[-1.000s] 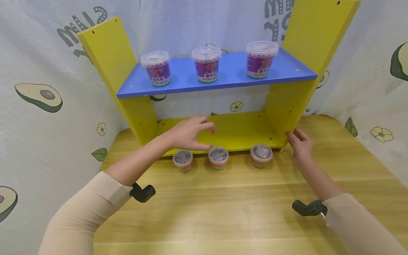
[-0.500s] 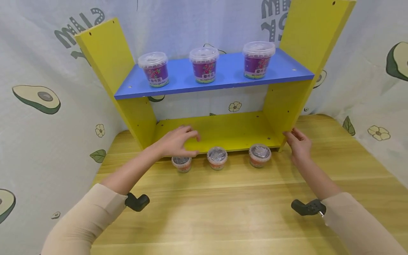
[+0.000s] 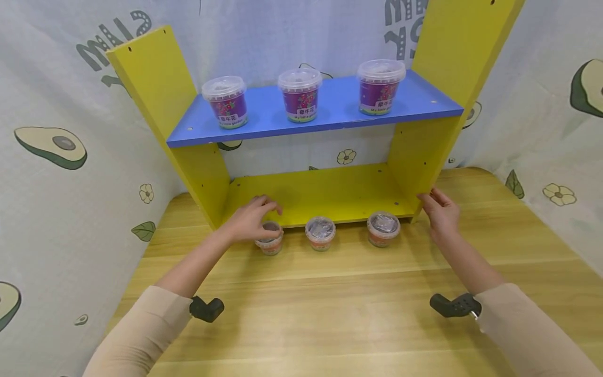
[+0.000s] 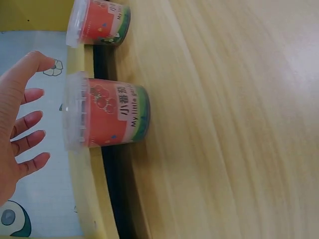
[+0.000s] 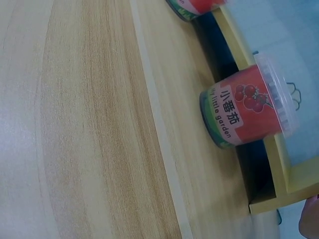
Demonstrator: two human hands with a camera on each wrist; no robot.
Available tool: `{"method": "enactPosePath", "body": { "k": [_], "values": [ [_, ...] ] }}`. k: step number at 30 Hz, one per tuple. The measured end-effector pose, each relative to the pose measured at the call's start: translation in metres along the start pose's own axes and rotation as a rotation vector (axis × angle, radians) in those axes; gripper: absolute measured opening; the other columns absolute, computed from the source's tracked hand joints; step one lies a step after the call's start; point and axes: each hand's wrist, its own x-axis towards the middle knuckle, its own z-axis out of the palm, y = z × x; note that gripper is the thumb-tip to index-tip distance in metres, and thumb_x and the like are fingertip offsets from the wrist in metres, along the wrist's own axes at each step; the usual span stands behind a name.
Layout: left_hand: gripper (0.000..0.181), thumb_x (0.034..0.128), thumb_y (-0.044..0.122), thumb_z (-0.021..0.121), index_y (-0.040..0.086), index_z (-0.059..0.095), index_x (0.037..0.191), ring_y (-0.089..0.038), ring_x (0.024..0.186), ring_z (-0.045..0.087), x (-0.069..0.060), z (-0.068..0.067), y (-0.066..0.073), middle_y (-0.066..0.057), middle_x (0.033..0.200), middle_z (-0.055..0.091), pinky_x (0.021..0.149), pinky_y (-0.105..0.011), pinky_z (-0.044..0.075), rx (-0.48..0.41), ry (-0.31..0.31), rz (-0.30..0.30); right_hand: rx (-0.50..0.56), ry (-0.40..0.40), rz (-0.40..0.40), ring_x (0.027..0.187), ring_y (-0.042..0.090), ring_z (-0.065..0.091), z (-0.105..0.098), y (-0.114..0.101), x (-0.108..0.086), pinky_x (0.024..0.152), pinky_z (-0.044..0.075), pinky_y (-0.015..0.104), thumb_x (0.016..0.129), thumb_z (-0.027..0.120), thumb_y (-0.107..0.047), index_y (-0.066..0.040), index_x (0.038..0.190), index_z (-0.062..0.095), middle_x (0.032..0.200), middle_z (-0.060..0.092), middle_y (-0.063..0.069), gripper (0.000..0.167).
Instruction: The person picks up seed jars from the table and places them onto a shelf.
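Observation:
My left hand (image 3: 252,220) is above and beside the leftmost red-labelled plastic cup (image 3: 270,246), its fingers bent and spread. In the left wrist view, a gap shows between the left fingers (image 4: 32,122) and a lidded cup (image 4: 112,112) with a tomato picture. My right hand (image 3: 442,212) grips the lower front edge of the yellow-and-blue shelf (image 3: 301,196) at its right side panel, thumb toward the inside. Only a sliver of that hand shows in the right wrist view. Two more red-labelled cups, the middle one (image 3: 321,234) and the right one (image 3: 383,229), stand before the bottom board.
Three purple-labelled lidded cups stand on the blue board: left (image 3: 227,102), middle (image 3: 300,96) and right (image 3: 380,88). The shelf stands on a wooden table (image 3: 339,314). A white curtain with avocado prints (image 3: 51,147) hangs behind and at the sides.
My left hand has moved left and down, from over the middle of the bottom board to the leftmost red-labelled cup. The right hand has stayed on the shelf's side panel.

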Motion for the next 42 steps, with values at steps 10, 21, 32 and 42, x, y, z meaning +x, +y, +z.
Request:
{"method": "enactPosePath", "body": {
  "k": [10, 21, 32, 42],
  "values": [
    [0.041, 0.0753, 0.043, 0.068, 0.021, 0.061, 0.110, -0.022, 0.098, 0.048, -0.005, 0.015, 0.000, -0.002, 0.113, 0.051, 0.065, -0.036, 0.047, -0.003, -0.061, -0.046, 0.025, 0.006, 0.003, 0.081, 0.002, 0.061, 0.001, 0.001, 0.001, 0.076, 0.048, 0.014, 0.080, 0.063, 0.010, -0.003, 0.132, 0.044, 0.092, 0.062, -0.004, 0.058],
    [0.043, 0.0740, 0.040, 0.071, 0.020, 0.061, 0.111, -0.024, 0.099, 0.048, -0.010, 0.024, -0.001, -0.006, 0.114, 0.050, 0.068, -0.038, 0.050, -0.002, -0.043, -0.070, 0.020, 0.041, 0.010, 0.079, 0.001, 0.060, 0.001, 0.001, 0.002, 0.072, 0.049, 0.013, 0.078, 0.065, 0.009, -0.003, 0.134, 0.041, 0.091, 0.059, -0.005, 0.061],
    [0.047, 0.0697, 0.040, 0.075, 0.021, 0.062, 0.111, -0.025, 0.099, 0.051, -0.011, 0.020, 0.001, -0.005, 0.115, 0.052, 0.072, -0.040, 0.050, -0.032, -0.072, -0.098, -0.017, 0.067, 0.014, 0.082, 0.001, 0.056, 0.001, 0.001, 0.004, 0.072, 0.048, 0.011, 0.078, 0.066, 0.007, -0.007, 0.132, 0.046, 0.096, 0.055, -0.005, 0.059],
    [0.047, 0.0674, 0.037, 0.078, 0.020, 0.063, 0.108, -0.022, 0.092, 0.053, -0.009, 0.021, 0.004, -0.003, 0.107, 0.055, 0.071, -0.039, 0.049, -0.034, -0.089, -0.111, -0.014, 0.075, 0.045, 0.082, 0.000, 0.056, 0.002, -0.001, 0.002, 0.073, 0.048, 0.011, 0.078, 0.066, 0.006, -0.005, 0.138, 0.037, 0.101, 0.051, -0.005, 0.067]
  ]
}}
